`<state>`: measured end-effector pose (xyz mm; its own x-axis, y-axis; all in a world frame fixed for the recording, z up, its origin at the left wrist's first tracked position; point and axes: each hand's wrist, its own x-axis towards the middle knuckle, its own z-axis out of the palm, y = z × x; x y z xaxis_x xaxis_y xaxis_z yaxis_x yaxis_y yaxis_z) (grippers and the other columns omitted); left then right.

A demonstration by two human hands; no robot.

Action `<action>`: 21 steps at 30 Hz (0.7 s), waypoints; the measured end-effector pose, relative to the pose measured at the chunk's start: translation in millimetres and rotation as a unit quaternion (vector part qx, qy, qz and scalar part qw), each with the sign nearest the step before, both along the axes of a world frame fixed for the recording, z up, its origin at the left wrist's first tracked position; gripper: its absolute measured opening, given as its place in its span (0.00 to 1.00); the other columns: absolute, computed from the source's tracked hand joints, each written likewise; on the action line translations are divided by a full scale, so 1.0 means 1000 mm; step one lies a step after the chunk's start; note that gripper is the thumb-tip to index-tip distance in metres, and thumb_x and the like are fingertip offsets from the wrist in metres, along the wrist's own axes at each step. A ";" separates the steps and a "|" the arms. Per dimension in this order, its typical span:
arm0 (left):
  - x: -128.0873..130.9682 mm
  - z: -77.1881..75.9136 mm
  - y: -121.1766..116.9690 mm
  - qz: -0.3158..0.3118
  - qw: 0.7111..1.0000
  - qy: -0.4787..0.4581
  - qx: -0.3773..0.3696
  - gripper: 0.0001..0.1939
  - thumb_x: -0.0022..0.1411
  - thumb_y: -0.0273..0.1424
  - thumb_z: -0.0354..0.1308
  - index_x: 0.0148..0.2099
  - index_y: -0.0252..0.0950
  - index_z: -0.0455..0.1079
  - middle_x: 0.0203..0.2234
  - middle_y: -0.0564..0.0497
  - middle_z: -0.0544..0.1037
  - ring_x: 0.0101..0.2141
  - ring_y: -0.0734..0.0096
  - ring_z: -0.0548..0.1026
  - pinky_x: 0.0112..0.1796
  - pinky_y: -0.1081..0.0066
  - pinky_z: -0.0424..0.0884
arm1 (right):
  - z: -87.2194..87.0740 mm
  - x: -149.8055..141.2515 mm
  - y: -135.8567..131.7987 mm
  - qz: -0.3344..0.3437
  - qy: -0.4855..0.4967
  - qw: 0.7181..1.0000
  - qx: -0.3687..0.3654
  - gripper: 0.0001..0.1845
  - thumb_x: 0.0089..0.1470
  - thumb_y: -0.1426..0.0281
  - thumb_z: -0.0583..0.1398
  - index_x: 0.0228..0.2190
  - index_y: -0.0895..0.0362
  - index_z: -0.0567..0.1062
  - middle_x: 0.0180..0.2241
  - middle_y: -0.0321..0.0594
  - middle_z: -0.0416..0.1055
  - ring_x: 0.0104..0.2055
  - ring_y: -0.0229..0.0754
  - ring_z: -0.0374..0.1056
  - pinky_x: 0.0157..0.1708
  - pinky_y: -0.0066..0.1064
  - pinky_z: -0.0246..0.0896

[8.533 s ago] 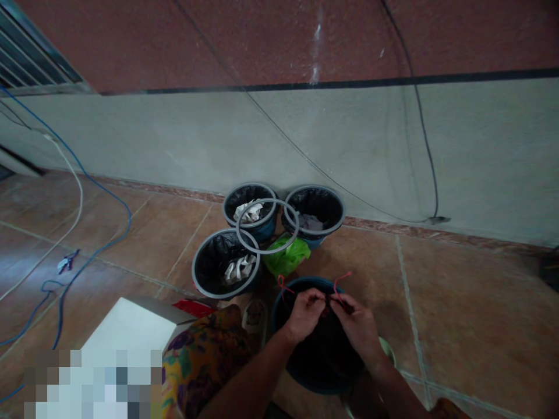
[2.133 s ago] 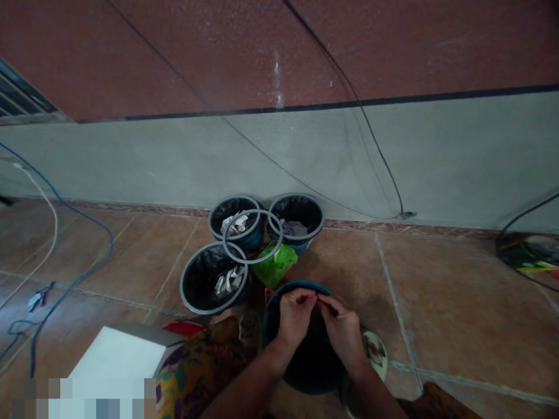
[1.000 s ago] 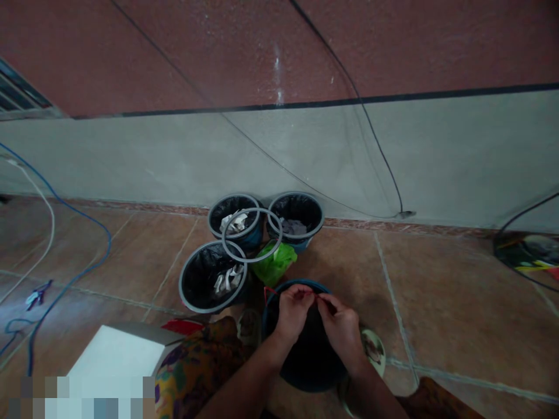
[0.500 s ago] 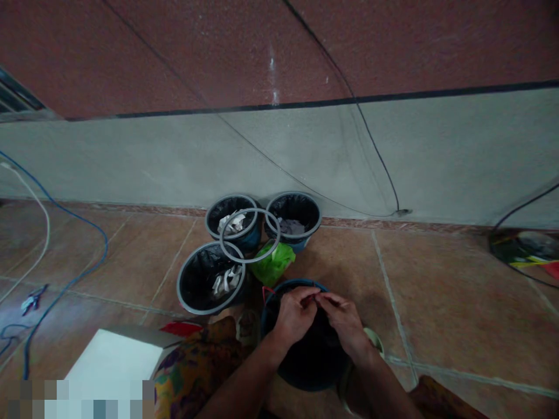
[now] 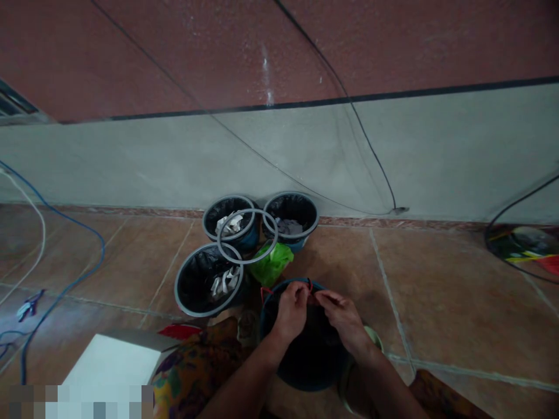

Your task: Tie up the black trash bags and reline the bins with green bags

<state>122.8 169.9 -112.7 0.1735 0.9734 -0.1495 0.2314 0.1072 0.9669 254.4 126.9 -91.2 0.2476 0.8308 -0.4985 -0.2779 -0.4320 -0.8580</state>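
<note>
My left hand (image 5: 290, 311) and my right hand (image 5: 343, 318) meet over a dark blue bin (image 5: 301, 372) lined with a black bag (image 5: 308, 349). Both hands are closed in a pinch on the bag's thin red drawstring (image 5: 266, 290), whose loops stick out by my fingers at the bin's far rim. The bin stands on the tiled floor between my knees.
Three lined grey-rimmed bins (image 5: 205, 285) holding crumpled paper stand by the wall, with a loose grey ring (image 5: 247, 235) on top and a green bag (image 5: 273, 263) beside them. Blue and white cables (image 5: 65, 285) lie left. A white box (image 5: 111, 369) sits near my knee.
My hands have stayed pinched on the red drawstring over the bin, working it closer together. The view has drifted slightly right.
</note>
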 end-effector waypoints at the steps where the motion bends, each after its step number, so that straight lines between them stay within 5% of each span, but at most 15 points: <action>1: -0.001 -0.001 0.002 0.022 1.000 -0.010 -0.014 0.08 0.62 0.33 0.54 0.35 0.38 0.73 0.31 0.50 0.77 0.33 0.70 0.75 0.38 0.71 0.72 | -0.002 0.003 -0.001 -0.010 -0.003 1.000 -0.004 0.24 0.32 0.49 0.70 0.22 0.58 0.77 0.13 0.28 0.57 0.16 0.28 0.43 0.16 0.26 0.32; 5: -0.004 -0.004 0.008 0.090 0.988 -0.094 -0.082 0.09 0.59 0.38 0.57 0.34 0.37 0.72 0.43 0.46 0.75 0.35 0.69 0.75 0.32 0.71 0.75 | -0.007 0.018 -0.009 -0.061 0.011 0.998 -0.016 0.24 0.30 0.52 0.72 0.25 0.58 0.78 0.14 0.28 0.60 0.16 0.28 0.46 0.16 0.25 0.35; 10: -0.003 -0.006 0.009 0.081 0.992 -0.072 -0.059 0.12 0.60 0.39 0.56 0.31 0.36 0.71 0.45 0.45 0.72 0.35 0.69 0.75 0.30 0.70 0.76 | -0.002 0.025 -0.012 -0.127 0.013 0.991 -0.023 0.27 0.23 0.56 0.74 0.27 0.58 0.80 0.18 0.34 0.70 0.20 0.34 0.59 0.18 0.27 0.48; 15: -0.025 0.006 0.024 0.064 0.994 0.056 0.067 0.09 0.62 0.35 0.56 0.41 0.38 0.74 0.50 0.44 0.71 0.46 0.64 0.75 0.50 0.63 0.72 | 0.005 0.035 -0.012 -0.078 0.001 0.997 -0.005 0.26 0.29 0.57 0.73 0.33 0.57 0.81 0.28 0.40 0.79 0.31 0.45 0.72 0.29 0.33 0.64; 17: -0.042 0.010 0.027 0.080 0.981 0.147 0.097 0.18 0.58 0.35 0.60 0.51 0.39 0.71 0.57 0.42 0.67 0.55 0.58 0.70 0.57 0.60 0.65 | 0.001 0.046 -0.013 -0.047 -0.022 0.999 0.002 0.27 0.32 0.58 0.72 0.37 0.56 0.80 0.32 0.41 0.80 0.34 0.47 0.74 0.32 0.35 0.66; 21: -0.071 0.005 0.016 0.078 0.945 0.315 -0.024 0.32 0.46 0.33 0.68 0.55 0.36 0.69 0.58 0.38 0.68 0.54 0.52 0.71 0.53 0.59 0.67 | -0.017 0.075 -0.016 -0.046 -0.149 0.988 0.014 0.21 0.32 0.61 0.70 0.33 0.55 0.81 0.30 0.41 0.80 0.33 0.48 0.74 0.33 0.38 0.67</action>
<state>51.6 185.4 -107.9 -0.1106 0.9694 -0.2193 0.7378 0.2280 0.6354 329.0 110.9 -108.0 0.4539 0.8110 -0.3690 -0.0482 -0.3911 -0.9191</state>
